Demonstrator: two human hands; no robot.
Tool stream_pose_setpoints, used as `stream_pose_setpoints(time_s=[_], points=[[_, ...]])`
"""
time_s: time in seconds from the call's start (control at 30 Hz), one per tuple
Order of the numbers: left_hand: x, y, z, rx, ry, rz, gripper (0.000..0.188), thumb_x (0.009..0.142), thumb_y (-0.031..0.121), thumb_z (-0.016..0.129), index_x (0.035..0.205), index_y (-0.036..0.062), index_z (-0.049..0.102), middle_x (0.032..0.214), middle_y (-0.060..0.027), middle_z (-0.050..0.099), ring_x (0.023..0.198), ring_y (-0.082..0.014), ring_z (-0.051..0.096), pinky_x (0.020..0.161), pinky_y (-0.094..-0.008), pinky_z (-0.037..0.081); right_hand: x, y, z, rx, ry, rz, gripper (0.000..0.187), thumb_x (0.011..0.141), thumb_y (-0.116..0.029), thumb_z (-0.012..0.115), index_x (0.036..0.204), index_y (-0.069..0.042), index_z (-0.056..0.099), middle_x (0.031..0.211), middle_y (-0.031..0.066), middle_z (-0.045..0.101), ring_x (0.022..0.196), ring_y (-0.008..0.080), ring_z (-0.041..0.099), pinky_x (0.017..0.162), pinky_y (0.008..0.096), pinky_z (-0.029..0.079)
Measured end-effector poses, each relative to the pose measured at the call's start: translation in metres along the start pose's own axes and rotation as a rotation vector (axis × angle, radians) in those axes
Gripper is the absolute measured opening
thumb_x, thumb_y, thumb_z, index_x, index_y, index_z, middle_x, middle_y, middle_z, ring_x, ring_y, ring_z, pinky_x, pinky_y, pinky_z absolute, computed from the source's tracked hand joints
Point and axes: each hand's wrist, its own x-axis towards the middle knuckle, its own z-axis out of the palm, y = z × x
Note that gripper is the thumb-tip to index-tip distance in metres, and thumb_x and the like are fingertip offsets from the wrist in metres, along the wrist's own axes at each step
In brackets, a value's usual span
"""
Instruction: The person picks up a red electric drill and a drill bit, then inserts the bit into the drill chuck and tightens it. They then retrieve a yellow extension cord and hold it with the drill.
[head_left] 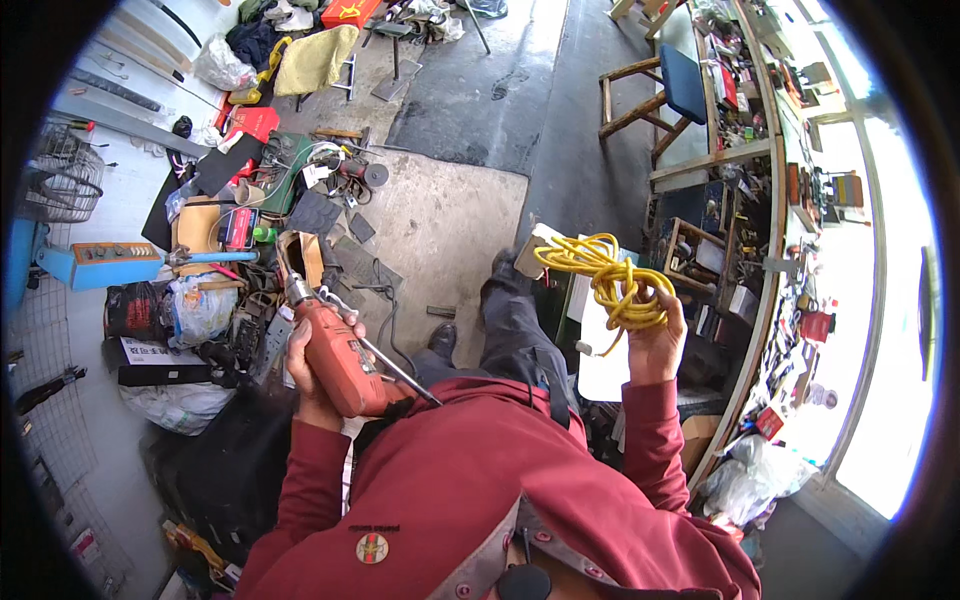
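My left hand [303, 362] is closed around the body of a red electric drill [343, 358], whose chuck end points up and away from me. A thin metal rod [395, 368] runs slantwise along the drill toward my jacket. On the other side, my right hand [657, 340] grips a coiled yellow extension cord [615, 283] near its lower right end. A pale socket block [537, 250] is at the coil's far left end, and a small plug [585, 348] dangles below. Part of my fingers is hidden behind the drill and the coil.
A heap of tools, bags and boxes lies on the left, with a blue control box [100, 264] and a wire-caged fan [65, 175]. A wooden stool with a blue seat [683, 84] stands far right. Cluttered shelves [740, 230] line the right wall. A black cable [385, 300] trails across the floor.
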Motion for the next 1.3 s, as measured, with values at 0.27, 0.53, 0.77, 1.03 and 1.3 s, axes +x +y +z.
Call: stream_pose_setpoints(time_s=[0.27, 0.53, 0.77, 1.03, 1.3], points=[[0.06, -0.007, 0.08, 0.032, 0.13, 0.176, 0.046, 0.095, 0.048, 0.053, 0.115, 0.0069, 0.056, 0.11, -0.0173, 0.057, 0.096, -0.0304, 0.06, 0.065, -0.0432, 0.06, 0.135, -0.025, -0.005, 0.02, 0.079, 0.21, 0.029, 0.098, -0.027, 0.062, 0.115, -0.004, 0.065, 0.107, 0.0077, 0.071, 0.095, 0.0237, 0.071, 0.079, 0.0382, 0.06], [0.114, 0.014, 0.168, 0.108, -0.114, 0.124, 0.054, 0.091, 0.047, 0.062, 0.123, 0.0064, 0.047, 0.111, -0.019, 0.053, 0.098, -0.0323, 0.058, 0.068, -0.0474, 0.064, 0.218, -0.066, 0.021, -0.212, -0.033, 0.203, 0.025, 0.093, -0.018, 0.064, 0.109, 0.001, 0.066, 0.097, 0.008, 0.07, 0.085, 0.0186, 0.07, 0.077, 0.0319, 0.059], [0.17, 0.028, 0.228, 0.264, -0.093, 0.013, 0.064, 0.078, 0.046, 0.075, 0.119, 0.0048, 0.048, 0.105, -0.0186, 0.053, 0.094, -0.0327, 0.06, 0.066, -0.046, 0.064, 0.275, -0.087, 0.038, -0.29, 0.015, 0.115, 0.021, 0.09, -0.017, 0.067, 0.104, -0.001, 0.065, 0.099, 0.007, 0.07, 0.087, 0.0155, 0.07, 0.079, 0.0275, 0.056], [0.299, 0.052, 0.273, 0.292, -0.165, -0.062, 0.063, 0.075, 0.042, 0.077, 0.118, 0.0041, 0.05, 0.107, -0.0177, 0.054, 0.094, -0.0313, 0.06, 0.068, -0.0449, 0.062, 0.368, -0.107, 0.039, 0.147, 0.257, 0.219, 0.028, 0.094, -0.025, 0.06, 0.11, -0.003, 0.066, 0.1, 0.0095, 0.072, 0.098, 0.0279, 0.072, 0.09, 0.0424, 0.058], [0.473, 0.115, 0.35, 0.338, -0.175, -0.108, 0.061, 0.08, 0.046, 0.074, 0.12, 0.0046, 0.051, 0.105, -0.0169, 0.056, 0.091, -0.0296, 0.06, 0.065, -0.04, 0.06, 0.465, -0.128, 0.097, 0.121, 0.353, 0.17, 0.032, 0.098, -0.033, 0.056, 0.11, -0.005, 0.065, 0.101, 0.0089, 0.072, 0.092, 0.026, 0.071, 0.081, 0.0405, 0.059]])
